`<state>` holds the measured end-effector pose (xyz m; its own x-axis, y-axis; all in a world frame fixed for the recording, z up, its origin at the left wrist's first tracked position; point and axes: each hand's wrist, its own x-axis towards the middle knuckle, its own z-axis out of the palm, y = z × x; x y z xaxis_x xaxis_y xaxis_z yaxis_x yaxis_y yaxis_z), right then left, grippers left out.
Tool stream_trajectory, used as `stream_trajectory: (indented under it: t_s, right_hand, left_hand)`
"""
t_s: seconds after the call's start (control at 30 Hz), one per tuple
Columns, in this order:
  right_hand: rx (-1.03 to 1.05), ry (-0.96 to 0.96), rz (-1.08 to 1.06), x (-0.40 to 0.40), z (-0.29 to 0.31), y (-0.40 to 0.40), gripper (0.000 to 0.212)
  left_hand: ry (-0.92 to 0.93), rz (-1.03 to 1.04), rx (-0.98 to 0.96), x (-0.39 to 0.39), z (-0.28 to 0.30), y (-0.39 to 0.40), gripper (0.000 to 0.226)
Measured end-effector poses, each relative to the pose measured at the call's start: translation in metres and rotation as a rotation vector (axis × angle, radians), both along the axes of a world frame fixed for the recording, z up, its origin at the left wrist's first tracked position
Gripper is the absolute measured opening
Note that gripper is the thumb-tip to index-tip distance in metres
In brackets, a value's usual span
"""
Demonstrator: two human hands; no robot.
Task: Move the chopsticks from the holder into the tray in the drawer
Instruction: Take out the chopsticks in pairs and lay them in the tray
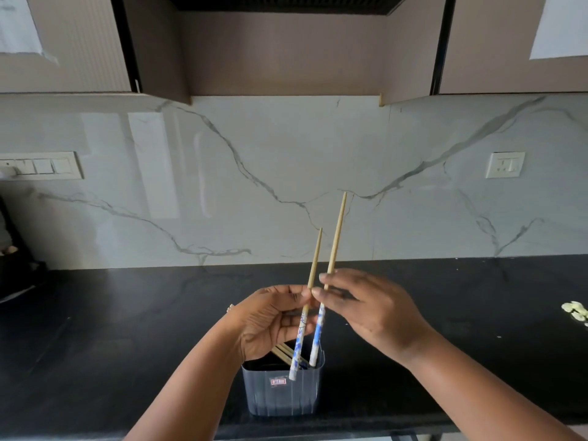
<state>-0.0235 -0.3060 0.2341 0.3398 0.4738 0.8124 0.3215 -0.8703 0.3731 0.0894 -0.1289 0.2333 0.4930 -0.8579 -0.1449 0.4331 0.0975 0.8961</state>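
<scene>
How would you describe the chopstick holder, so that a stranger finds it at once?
Look at the black counter below the marble wall. At its front edge, under both hands, stands the holder, a grey-blue plastic tub with ribbed sides. It alone carries a small red label and has chopsticks inside.

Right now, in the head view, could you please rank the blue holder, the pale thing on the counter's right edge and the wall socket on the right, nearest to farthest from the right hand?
1. Blue holder: on the counter, below and left of the right hand.
2. Pale thing: on the counter, far right.
3. Wall socket: on the backsplash, up and right.
</scene>
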Motion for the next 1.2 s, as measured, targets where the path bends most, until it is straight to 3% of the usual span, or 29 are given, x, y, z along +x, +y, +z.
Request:
stream_trajectory:
  t_s: [0.5,0.9,0.97,1.03,1.13,1.2]
  right_hand:
    - [-0.033,0.113,0.071,-0.006,-0.021,0.009,0.018]
    - [-0.030,0.190,-0.022,-0.007,-0.040,0.010,0.028]
    - [0.203,0.290,0.024,-0.009,-0.044,0.011,0.041]
    - [0.769,0.410,0.127,-0.010,-0.042,0.016,0.051]
    - [1.674,0.647,0.228,-0.002,-0.023,0.015,0.030]
    - [1.914,0.856,0.282,0.005,-0.014,0.012,0.025]
  left_hand:
    - [0.020,-0.061,0.088,-0.013,-0.002,0.002,0.026]
    - [0.088,0.028,0.098,-0.020,-0.012,0.003,0.027]
    - [0.089,0.083,0.091,-0.020,-0.015,0.002,0.023]
    - [0.051,0.129,0.110,-0.019,-0.017,0.002,0.018]
    - [-0.047,0.179,0.181,-0.020,-0.019,0.001,0.018]
    - [-0.109,0.197,0.235,-0.023,-0.022,0.000,0.018]
